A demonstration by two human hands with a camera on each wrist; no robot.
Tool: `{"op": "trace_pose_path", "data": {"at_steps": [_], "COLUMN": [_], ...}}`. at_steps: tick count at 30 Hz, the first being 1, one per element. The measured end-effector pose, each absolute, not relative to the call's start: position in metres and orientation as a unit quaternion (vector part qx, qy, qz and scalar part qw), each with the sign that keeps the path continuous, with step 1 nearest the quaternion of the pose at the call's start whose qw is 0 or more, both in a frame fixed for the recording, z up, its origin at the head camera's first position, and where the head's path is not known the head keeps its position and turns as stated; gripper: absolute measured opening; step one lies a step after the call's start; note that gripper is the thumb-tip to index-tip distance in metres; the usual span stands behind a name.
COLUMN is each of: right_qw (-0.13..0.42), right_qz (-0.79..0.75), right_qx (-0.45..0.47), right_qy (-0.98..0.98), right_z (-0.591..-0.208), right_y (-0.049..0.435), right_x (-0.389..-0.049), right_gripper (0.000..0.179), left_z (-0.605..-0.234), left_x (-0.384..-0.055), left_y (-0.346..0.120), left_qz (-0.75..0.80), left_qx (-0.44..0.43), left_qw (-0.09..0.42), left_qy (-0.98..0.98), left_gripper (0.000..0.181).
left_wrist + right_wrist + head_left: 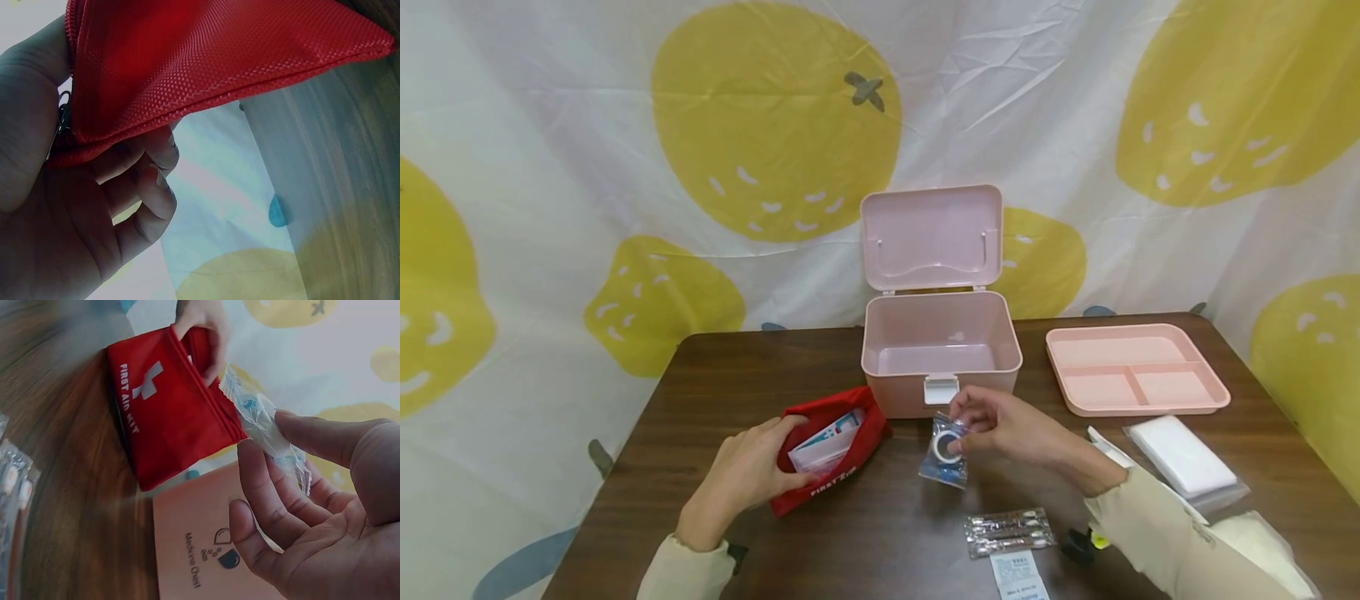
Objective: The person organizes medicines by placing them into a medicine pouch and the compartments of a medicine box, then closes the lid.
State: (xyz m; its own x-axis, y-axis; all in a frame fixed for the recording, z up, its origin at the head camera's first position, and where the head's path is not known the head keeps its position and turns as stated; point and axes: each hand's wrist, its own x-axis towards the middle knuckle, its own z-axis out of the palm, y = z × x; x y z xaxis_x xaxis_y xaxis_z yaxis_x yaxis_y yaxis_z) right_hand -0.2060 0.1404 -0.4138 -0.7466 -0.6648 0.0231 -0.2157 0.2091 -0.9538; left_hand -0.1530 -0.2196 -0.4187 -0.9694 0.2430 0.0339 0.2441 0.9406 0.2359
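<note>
My left hand (741,471) holds the red first aid pouch (874,429) by its edge, fingers behind it and thumb at the opening. Inside the unzipped pouch, white and blue packets (827,442) show in the head view. My right hand (1011,429) pinches a white tape roll (941,447) in a clear wrapper between thumb and fingers. That roll hangs just right of the pouch, in front of the pink medicine chest (895,393). In the right wrist view the wrapper (256,419) overlaps the pouch's corner. The chest's lid (932,237) stands raised, and its inside is bare.
A pink divided tray (1116,346) lies at the right rear. Near my right forearm are a white bagged pad (1183,454), another pale packet (1262,546) and a black and yellow item (1081,546). Wrapped cotton swabs (1009,532) and a printed packet (1018,577) lie in front.
</note>
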Motion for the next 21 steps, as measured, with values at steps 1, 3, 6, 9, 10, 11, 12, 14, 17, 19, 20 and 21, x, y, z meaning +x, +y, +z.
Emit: {"op": "trace_pose_path", "data": {"at_steps": [1,3,6,9,10,11,12,14,17,19,20,21], "right_qw": [0.2,0.195,0.19,0.19,0.191,0.19,0.188,0.183,0.166,0.155,0.151,0.149], "right_qz": [-0.557,-0.558,-0.563,-0.569,-0.571,-0.573,-0.572,-0.57,-0.563,-0.556,-0.554,-0.552], "right_qx": [-0.294,-0.295,-0.298,-0.303,-0.307,-0.31,-0.314,-0.321,-0.326,-0.327,-0.327,-0.325], "right_qy": [0.75,0.75,0.747,0.741,0.737,0.735,0.734,0.734,0.741,0.748,0.75,0.754], "right_z": [-0.412,-0.41,-0.406,-0.402,-0.401,-0.4,-0.4,-0.398,-0.396,-0.394,-0.394,-0.393], "right_y": [0.139,0.137,0.132,0.126,0.123,0.119,0.116,0.108,0.095,0.086,0.081,0.076], "right_x": [-0.206,-0.207,-0.208,-0.209,-0.209,-0.209,-0.209,-0.209,-0.209,-0.209,-0.209,-0.209], "right_gripper": [0.033,0.034,0.034,0.034,0.034,0.034,0.034,0.034,0.034,0.033,0.033,0.033], "left_z": [-0.419,-0.418,-0.418,-0.419,-0.419,-0.419,-0.419,-0.419,-0.419,-0.419,-0.419,-0.419], "left_x": [-0.153,-0.153,-0.153,-0.153,-0.153,-0.153,-0.153,-0.153,-0.153,-0.153,-0.153,-0.152], "left_y": [-0.22,-0.22,-0.219,-0.219,-0.219,-0.219,-0.219,-0.219,-0.219,-0.22,-0.22,-0.22], "left_qz": [-0.12,-0.121,-0.122,-0.122,-0.122,-0.122,-0.122,-0.12,-0.119,-0.118,-0.118,-0.118], "left_qx": [-0.124,-0.124,-0.126,-0.127,-0.127,-0.127,-0.127,-0.127,-0.127,-0.127,-0.127,-0.128], "left_qw": [0.002,0.003,0.005,0.005,0.005,0.006,0.006,0.008,0.013,0.015,0.014,0.014], "left_qy": [-0.985,-0.985,-0.985,-0.984,-0.984,-0.984,-0.984,-0.985,-0.985,-0.985,-0.985,-0.985], "left_gripper": [0.071,0.071,0.071,0.071,0.071,0.071,0.071,0.071,0.07,0.07,0.07,0.07]}}
